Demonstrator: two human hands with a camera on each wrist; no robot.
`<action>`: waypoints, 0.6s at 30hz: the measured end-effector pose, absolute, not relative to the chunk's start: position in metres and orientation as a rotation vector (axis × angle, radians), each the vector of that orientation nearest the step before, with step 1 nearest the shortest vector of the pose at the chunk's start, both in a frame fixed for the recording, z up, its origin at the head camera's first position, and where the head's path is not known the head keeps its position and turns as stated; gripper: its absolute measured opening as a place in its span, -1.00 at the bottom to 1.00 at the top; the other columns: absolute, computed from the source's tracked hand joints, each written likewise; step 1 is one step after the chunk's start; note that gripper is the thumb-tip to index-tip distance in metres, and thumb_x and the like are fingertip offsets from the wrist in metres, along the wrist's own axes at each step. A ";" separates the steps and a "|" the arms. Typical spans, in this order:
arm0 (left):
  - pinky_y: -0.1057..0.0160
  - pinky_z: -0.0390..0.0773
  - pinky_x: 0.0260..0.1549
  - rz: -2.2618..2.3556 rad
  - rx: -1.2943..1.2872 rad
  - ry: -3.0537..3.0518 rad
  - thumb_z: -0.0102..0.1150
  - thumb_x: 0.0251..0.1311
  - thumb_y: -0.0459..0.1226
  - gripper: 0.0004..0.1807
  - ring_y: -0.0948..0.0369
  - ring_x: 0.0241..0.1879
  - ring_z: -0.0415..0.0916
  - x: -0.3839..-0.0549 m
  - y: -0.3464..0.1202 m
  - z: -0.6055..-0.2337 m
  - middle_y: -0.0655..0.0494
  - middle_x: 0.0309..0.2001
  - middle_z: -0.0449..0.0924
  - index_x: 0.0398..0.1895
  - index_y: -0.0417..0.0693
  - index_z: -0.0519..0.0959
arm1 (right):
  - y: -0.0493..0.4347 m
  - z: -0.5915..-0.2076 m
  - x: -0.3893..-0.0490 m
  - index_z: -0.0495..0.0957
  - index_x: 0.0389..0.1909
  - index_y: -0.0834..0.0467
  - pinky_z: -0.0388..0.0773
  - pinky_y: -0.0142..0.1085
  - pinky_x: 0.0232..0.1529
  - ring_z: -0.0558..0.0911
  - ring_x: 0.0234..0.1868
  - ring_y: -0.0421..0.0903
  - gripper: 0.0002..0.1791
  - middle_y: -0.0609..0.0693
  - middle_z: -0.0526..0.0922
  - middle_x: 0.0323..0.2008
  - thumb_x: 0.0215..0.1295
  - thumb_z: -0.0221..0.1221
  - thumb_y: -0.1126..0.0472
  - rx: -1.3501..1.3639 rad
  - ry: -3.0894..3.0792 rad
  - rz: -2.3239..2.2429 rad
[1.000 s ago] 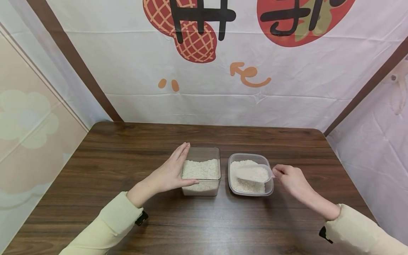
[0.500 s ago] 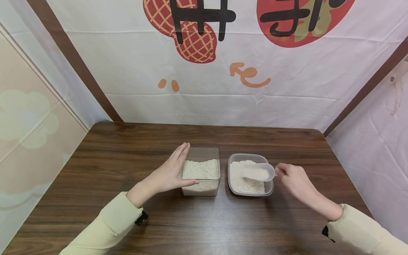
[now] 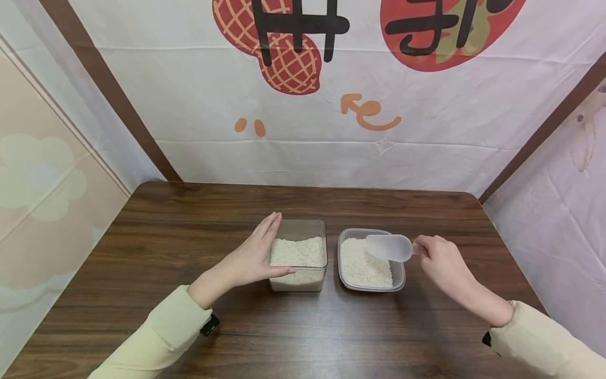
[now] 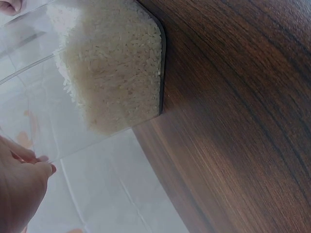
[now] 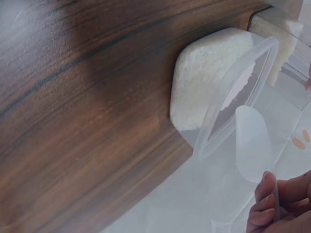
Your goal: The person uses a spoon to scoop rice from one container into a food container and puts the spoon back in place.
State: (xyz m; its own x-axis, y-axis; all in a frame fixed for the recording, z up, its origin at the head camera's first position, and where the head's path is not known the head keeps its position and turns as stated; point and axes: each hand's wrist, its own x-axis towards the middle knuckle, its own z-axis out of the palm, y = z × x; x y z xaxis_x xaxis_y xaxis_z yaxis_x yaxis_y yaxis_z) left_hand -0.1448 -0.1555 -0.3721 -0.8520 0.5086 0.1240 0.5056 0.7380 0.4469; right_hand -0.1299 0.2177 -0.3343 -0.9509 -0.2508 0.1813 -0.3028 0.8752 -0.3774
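My left hand [image 3: 251, 258] holds the left side of a clear square container [image 3: 303, 227], thumb along the front rim and fingers toward the back. White rice [image 3: 297, 252] partly fills it; the left wrist view shows the grains [image 4: 116, 73] through the wall. To its right stands a smaller translucent plastic tub [image 3: 399, 276], also with rice [image 3: 363, 268] inside. My right hand [image 3: 445, 263] pinches the handle of a translucent scoop [image 3: 389, 248]. The scoop is over the tub's back right part, tilted, with no rice visible in it. In the right wrist view the scoop [image 5: 252, 145] appears above the tub's rim.
Both containers stand on a dark wood-grain table [image 3: 236, 210], a narrow gap between them. Behind the table hangs a white printed cloth [image 3: 307, 158]. Another cloth [image 3: 558, 210] hangs on the right side.
The scoop held rice a second ago; it has tipped over the tub and now shows none. My right hand has moved slightly back and right. My left hand has stayed still.
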 end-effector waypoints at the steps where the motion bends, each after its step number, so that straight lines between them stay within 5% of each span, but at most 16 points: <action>1: -0.03 0.12 0.22 0.749 0.854 2.924 0.22 -0.09 0.20 0.21 -0.03 0.37 -0.19 -0.145 -0.156 -0.372 -0.17 0.41 -0.23 0.38 -0.37 -0.18 | 0.218 -0.334 -0.130 0.58 -0.43 0.29 0.28 -0.27 -0.53 0.35 -0.52 -0.12 -0.82 0.02 0.56 -0.55 0.06 0.01 0.49 0.435 -2.912 0.611; 18: 0.01 0.06 0.26 0.743 0.870 2.939 0.23 -0.10 0.20 0.21 -0.01 0.38 -0.20 -0.146 -0.155 -0.374 -0.19 0.40 -0.20 0.37 -0.38 -0.16 | 0.204 -0.311 -0.141 0.54 -0.51 0.22 0.33 -0.23 -0.48 0.36 -0.51 -0.12 -0.80 -0.04 0.53 -0.58 0.05 0.01 0.52 0.526 -2.762 0.558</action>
State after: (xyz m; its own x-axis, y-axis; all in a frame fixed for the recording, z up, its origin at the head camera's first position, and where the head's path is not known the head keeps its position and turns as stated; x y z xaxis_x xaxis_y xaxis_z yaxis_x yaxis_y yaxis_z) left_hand -0.1464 -0.1555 -0.3743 -0.8477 0.5114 0.1411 0.5169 0.7367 0.4360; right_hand -0.1409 0.2038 -0.3107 -0.8963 -0.2943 0.3317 -0.4000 0.8596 -0.3180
